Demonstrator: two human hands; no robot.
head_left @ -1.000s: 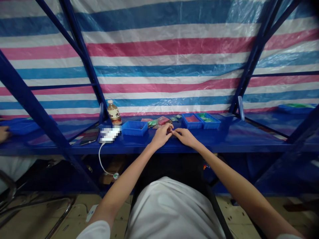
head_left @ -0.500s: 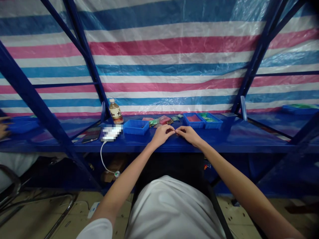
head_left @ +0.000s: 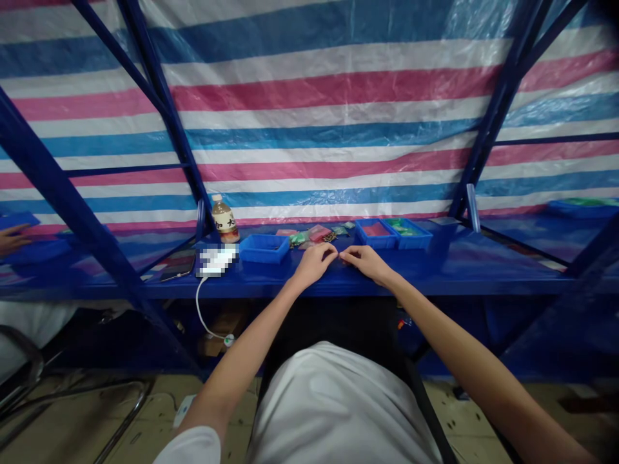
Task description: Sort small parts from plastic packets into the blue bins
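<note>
My left hand (head_left: pixel 317 260) and my right hand (head_left: pixel 362 259) meet fingertip to fingertip above the front part of the blue table (head_left: pixel 435 270). Both are closed in a pinch, and whatever lies between the fingertips is too small to make out. Just behind them are red packets (head_left: pixel 319 232) and green packets (head_left: pixel 298 238), with small brass-coloured pieces among them. A blue tray (head_left: pixel 264 249) stands left of my left hand. Behind my right hand sit two more trays, one with red contents (head_left: pixel 376 231), the other with green contents (head_left: pixel 405 228).
A bottle (head_left: pixel 225 219), a phone (head_left: pixel 178 268) and a blurred white object with a cable (head_left: pixel 217 260) stand at the left. Blue frame posts (head_left: pixel 167 109) rise on both sides. At the far left, another person's hand (head_left: pixel 13 240) is near blue trays.
My hands have barely moved and keep their pinch. At the far left, the other person's hand has shifted, and a raised blue tray now shows beside it.
</note>
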